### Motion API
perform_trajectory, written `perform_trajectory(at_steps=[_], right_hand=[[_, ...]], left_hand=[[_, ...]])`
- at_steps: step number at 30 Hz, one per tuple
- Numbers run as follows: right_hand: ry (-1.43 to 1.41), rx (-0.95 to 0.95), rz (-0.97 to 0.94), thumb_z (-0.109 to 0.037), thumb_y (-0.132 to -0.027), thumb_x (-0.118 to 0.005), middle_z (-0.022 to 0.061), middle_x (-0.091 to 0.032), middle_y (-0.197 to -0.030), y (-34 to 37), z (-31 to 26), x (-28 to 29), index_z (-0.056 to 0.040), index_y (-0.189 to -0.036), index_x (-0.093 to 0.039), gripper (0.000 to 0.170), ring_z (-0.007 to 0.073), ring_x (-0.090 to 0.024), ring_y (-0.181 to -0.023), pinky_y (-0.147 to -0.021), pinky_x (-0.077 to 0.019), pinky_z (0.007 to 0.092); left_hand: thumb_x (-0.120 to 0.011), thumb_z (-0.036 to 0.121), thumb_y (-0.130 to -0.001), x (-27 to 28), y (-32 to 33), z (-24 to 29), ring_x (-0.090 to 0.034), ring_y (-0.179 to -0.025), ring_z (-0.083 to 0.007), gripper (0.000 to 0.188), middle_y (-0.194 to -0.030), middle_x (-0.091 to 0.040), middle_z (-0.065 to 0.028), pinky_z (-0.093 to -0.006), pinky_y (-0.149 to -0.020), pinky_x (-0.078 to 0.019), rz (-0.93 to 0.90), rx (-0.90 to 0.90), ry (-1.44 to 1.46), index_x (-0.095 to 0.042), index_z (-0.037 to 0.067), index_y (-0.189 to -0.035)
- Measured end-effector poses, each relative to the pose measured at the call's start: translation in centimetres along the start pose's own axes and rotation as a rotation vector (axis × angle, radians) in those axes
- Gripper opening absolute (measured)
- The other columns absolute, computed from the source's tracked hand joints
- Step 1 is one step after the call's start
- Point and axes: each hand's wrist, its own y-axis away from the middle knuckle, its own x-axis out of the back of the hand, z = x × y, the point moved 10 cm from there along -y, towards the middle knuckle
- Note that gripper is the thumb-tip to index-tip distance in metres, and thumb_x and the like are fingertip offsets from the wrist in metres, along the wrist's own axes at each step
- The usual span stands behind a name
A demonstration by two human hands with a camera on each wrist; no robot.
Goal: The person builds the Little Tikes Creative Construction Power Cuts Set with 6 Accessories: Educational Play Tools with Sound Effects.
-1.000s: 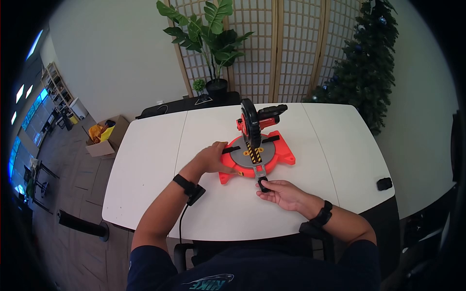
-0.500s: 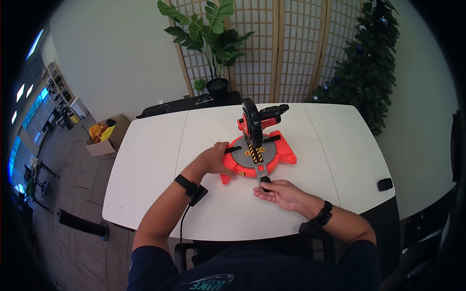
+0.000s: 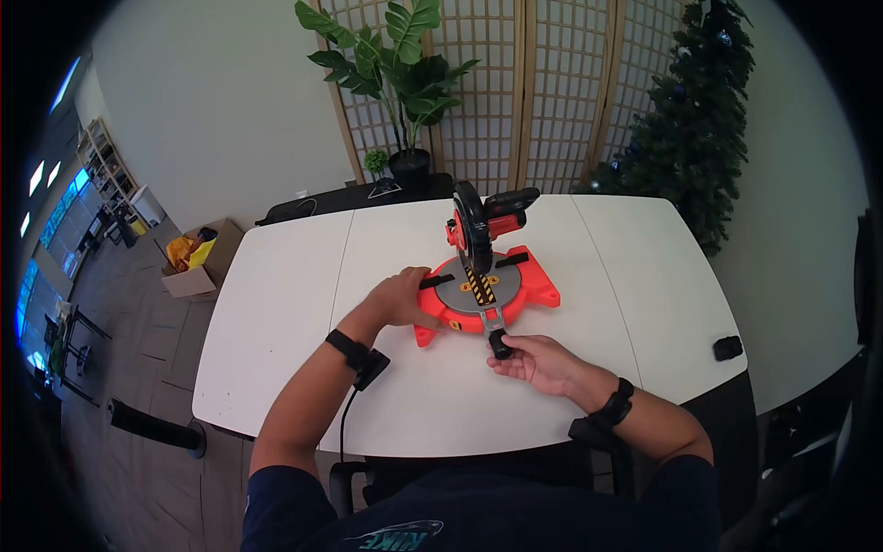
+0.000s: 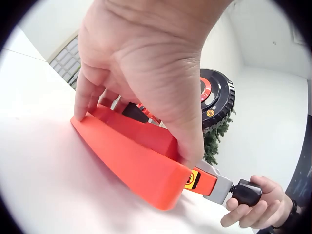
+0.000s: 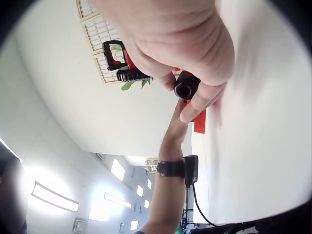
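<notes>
A toy miter saw stands on the white table, with a red base [image 3: 543,289], a grey round turntable [image 3: 448,293] and a black blade [image 3: 475,230] raised over it. My left hand [image 3: 402,296] grips the base's left side; in the left wrist view its fingers [image 4: 84,100] reach over the far edge and the thumb [image 4: 187,139] presses near the front. My right hand [image 3: 543,363] holds the black knob [image 3: 499,344] at the front of the saw. In the right wrist view, the knob's round end [image 5: 184,91] faces the camera between the fingers.
Further right on the white table [image 3: 276,322] lies a small black object [image 3: 728,348]. Behind it stand a potted plant [image 3: 411,166], a lattice screen [image 3: 487,110] and a decorated tree [image 3: 681,147]. A cardboard box [image 3: 213,262] is on the floor at left.
The right hand's fingers have shifted on the knob, and more of it shows now. The saw's raised handle has moved slightly up and left in the head view. The left hand keeps its grip.
</notes>
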Motion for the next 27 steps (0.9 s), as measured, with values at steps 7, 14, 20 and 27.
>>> perform_trajectory(at_steps=[7, 14, 20, 27], right_hand=[[-0.03, -0.005, -0.056, -0.021, -0.102, -0.06, 0.0186, -0.066, -0.115, -0.1, 0.0, -0.6, 0.0084, -0.119, -0.057, 0.034, 0.0244, -0.067, -0.111, -0.097, -0.0568, 0.0302], [-0.121, -0.061, -0.086, -0.02, -0.101, -0.061, 0.018, -0.066, -0.117, -0.3, 0.5, -0.4, 0.0066, -0.118, -0.056, 0.032, 0.0238, -0.066, -0.114, -0.097, -0.0571, 0.0295], [-0.096, -0.077, -0.073, -0.024, -0.103, -0.058, 0.0199, -0.065, -0.116, -0.2, 0.7, -0.3, 0.0037, -0.118, -0.055, 0.031, 0.0246, -0.066, -0.115, -0.097, -0.0573, 0.0298], [-0.057, -0.053, -0.091, -0.022, -0.102, -0.059, 0.0156, -0.067, -0.116, -0.3, 0.7, -0.4, 0.0023, -0.112, -0.06, 0.027, 0.0236, -0.067, -0.112, -0.095, -0.0577, 0.0308]], left_hand=[[-0.084, 0.066, -0.051, 0.1, 0.0, 0.0, -0.055, -0.127, -0.0357, 0.124, -0.142, -0.05, -0.0233, -0.04, -0.106, -0.0469, -0.009, 0.004, 0.011, -0.042, -0.003, -0.145], [-0.085, 0.065, -0.051, 0.2, 0.0, 0.2, -0.055, -0.127, -0.0354, 0.123, -0.142, -0.05, -0.0232, -0.0401, -0.106, -0.0467, -0.018, 0.007, 0.004, -0.043, -0.003, -0.144], [-0.085, 0.064, -0.051, 0.3, 0.1, 0.1, -0.056, -0.127, -0.0353, 0.123, -0.141, -0.051, -0.0233, -0.0397, -0.106, -0.047, -0.017, 0.012, 0.015, -0.042, -0.003, -0.145], [-0.086, 0.064, -0.05, 0.5, 0.2, 0.4, -0.056, -0.126, -0.0357, 0.124, -0.141, -0.051, -0.0237, -0.0393, -0.106, -0.0473, -0.012, 0.011, 0.02, -0.043, -0.004, -0.144]])
